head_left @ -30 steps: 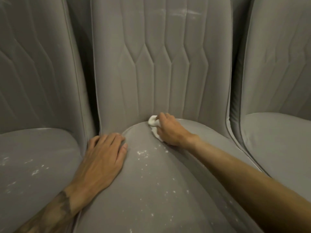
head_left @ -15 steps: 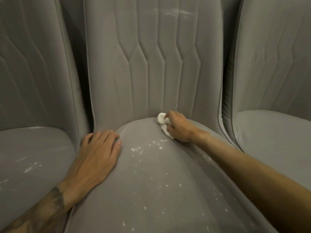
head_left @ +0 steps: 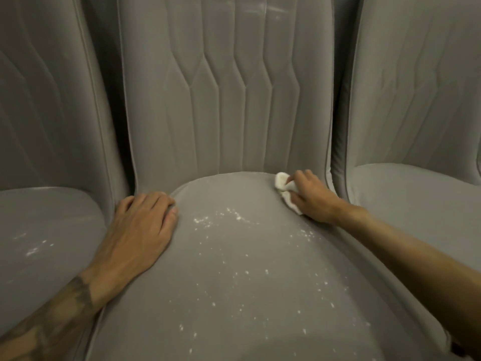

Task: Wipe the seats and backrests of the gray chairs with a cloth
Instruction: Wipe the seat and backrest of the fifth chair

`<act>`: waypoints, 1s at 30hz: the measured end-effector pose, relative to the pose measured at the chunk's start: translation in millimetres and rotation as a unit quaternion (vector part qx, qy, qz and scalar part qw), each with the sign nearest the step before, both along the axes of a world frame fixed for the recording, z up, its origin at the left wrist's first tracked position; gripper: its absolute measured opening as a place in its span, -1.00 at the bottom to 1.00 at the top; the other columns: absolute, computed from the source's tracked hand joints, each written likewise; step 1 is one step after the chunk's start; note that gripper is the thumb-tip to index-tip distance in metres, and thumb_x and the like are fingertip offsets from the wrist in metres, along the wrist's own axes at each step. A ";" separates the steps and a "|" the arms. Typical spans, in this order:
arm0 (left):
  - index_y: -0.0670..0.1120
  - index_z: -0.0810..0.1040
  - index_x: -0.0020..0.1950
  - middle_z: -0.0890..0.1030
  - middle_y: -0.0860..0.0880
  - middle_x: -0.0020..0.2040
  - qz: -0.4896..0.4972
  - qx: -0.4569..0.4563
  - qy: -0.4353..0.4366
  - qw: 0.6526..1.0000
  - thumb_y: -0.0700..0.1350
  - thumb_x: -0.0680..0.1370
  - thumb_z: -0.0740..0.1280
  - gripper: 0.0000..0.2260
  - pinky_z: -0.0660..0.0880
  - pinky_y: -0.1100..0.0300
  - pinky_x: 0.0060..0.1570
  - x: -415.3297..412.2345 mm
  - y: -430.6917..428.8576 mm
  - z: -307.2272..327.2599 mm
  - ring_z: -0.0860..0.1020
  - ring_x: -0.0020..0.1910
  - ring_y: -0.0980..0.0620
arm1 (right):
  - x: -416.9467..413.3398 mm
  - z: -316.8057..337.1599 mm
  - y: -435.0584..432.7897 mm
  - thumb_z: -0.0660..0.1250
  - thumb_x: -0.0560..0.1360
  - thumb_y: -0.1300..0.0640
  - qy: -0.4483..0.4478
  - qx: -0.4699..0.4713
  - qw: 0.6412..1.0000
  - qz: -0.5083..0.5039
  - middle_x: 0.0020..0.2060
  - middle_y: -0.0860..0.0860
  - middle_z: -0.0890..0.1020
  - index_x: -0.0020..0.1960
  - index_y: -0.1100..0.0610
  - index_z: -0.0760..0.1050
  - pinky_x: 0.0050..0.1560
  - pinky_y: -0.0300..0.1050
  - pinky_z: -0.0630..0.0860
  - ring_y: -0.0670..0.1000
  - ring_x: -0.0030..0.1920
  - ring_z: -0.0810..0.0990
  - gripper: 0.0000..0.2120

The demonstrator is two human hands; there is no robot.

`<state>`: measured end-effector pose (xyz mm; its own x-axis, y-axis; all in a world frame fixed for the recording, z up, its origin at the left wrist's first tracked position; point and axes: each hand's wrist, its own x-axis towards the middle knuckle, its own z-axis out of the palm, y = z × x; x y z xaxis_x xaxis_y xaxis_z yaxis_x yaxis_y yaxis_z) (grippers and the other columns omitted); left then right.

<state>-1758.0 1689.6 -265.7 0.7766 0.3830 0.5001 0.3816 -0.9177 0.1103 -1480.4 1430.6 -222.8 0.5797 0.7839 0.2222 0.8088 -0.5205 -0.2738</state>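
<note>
White crumbs (head_left: 229, 214) dot the middle seat (head_left: 247, 282). My left hand (head_left: 140, 230) lies flat on the seat's left edge, fingers straight. At the seat's back right corner, my right hand (head_left: 312, 201) pinches the white cloth (head_left: 282, 181), just below the backrest (head_left: 226, 100).

This is some indoor seating place. Three gray, padded fabric chairs with line-stitched, quilted backrests stand in a close row: the left chair (head_left: 46, 113), the middle chair (head_left: 226, 100) and the right chair (head_left: 416, 100). They fill the view, so whether it is a home, an eatery or a shop cannot be told.
</note>
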 end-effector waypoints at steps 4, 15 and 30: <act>0.12 0.45 0.05 0.52 0.13 0.02 0.004 0.008 0.003 1.000 0.07 0.67 0.07 -0.82 0.29 0.00 0.14 0.3 -1.4 1.1 0.51 0.06 0.02 | -28.4 -7.9 0.4 0.28 0.60 0.12 0.007 0.026 0.999 -0.017 0.14 0.21 0.46 0.23 0.24 0.41 0.20 -0.02 0.34 0.19 0.16 0.43 -0.73; 0.10 0.47 0.05 0.53 0.10 0.04 0.007 -0.013 0.023 1.000 0.07 0.67 0.04 -0.78 0.29 0.00 0.18 -4.1 -7.5 8.0 0.50 0.08 0.01 | -40.4 2.4 -40.3 0.29 0.62 0.09 0.021 0.016 1.000 -0.016 0.17 0.16 0.45 0.22 0.24 0.42 0.23 -0.11 0.34 0.12 0.20 0.41 -0.73; 0.03 0.52 0.21 0.54 0.03 0.20 -0.007 -0.045 0.102 0.994 0.15 0.70 -0.05 -0.61 0.36 -0.02 0.27 -23.3 -25.8 20.5 0.51 0.23 -0.05 | -79.7 -7.4 -62.5 0.25 0.59 -0.07 0.034 0.023 0.997 0.072 0.09 -0.02 0.43 0.15 0.03 0.41 0.05 -0.31 0.28 -0.04 0.07 0.43 -0.77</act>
<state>-1781.4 1663.7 -245.2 0.8639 0.4072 0.2964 0.3916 -0.9132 0.1131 -1560.1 1368.1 -230.2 0.4775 0.8496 0.2241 0.8528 -0.3867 -0.3510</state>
